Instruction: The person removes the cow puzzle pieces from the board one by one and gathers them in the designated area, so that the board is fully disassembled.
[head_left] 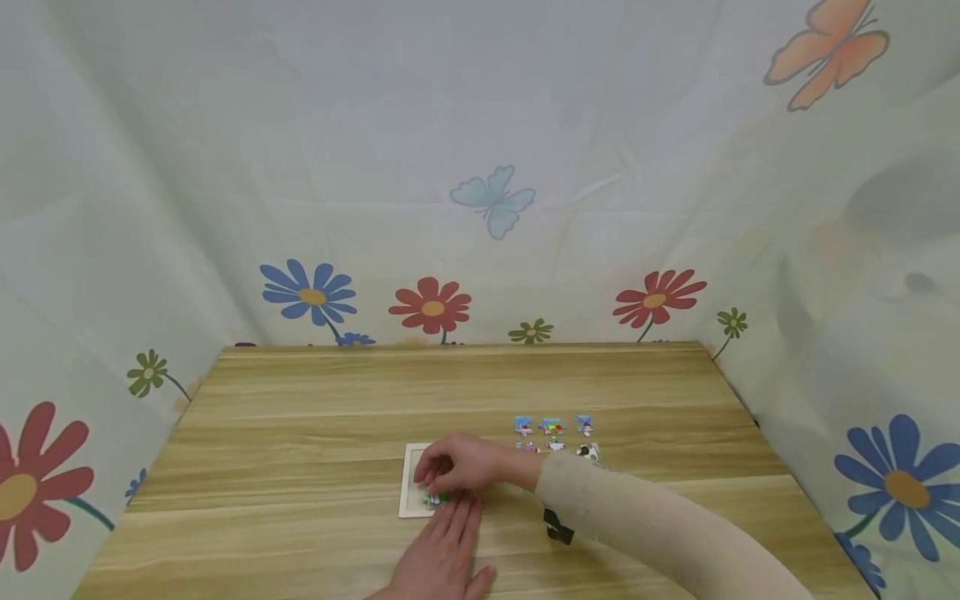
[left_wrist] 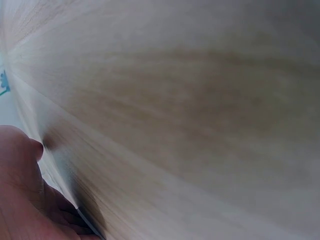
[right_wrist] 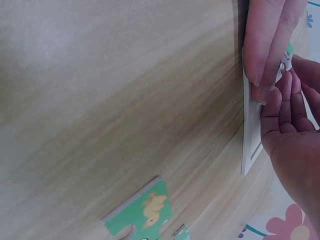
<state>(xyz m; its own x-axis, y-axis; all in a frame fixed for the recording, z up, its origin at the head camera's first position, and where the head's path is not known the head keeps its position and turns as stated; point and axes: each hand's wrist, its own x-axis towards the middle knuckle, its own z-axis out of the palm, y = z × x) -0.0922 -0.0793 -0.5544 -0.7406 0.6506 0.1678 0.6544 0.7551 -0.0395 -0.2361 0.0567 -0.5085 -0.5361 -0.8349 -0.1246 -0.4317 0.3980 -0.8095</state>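
Note:
A white rectangular puzzle tray (head_left: 406,500) lies on the wooden table. My left hand (head_left: 442,554) is flat, its straight fingers reaching onto the near right part of the tray. Just above those fingers is my right hand (head_left: 465,462), curled over the tray. Between its thumb and fingertips it pinches a small puzzle piece (right_wrist: 286,57) with a green patch; my fingers cover most of it. Green puzzle pieces (head_left: 433,500) show in the tray's near part. In the left wrist view, the left hand (left_wrist: 22,195) appears only at the lower left edge.
Several loose puzzle pieces (head_left: 553,427) lie in rows right of the tray, partly behind the right forearm. A green piece with a yellow chick (right_wrist: 150,207) lies nearer. A black object (head_left: 557,527) shows below the sleeve (head_left: 645,517). Flowered cloth (head_left: 360,208) surrounds the table (head_left: 300,417).

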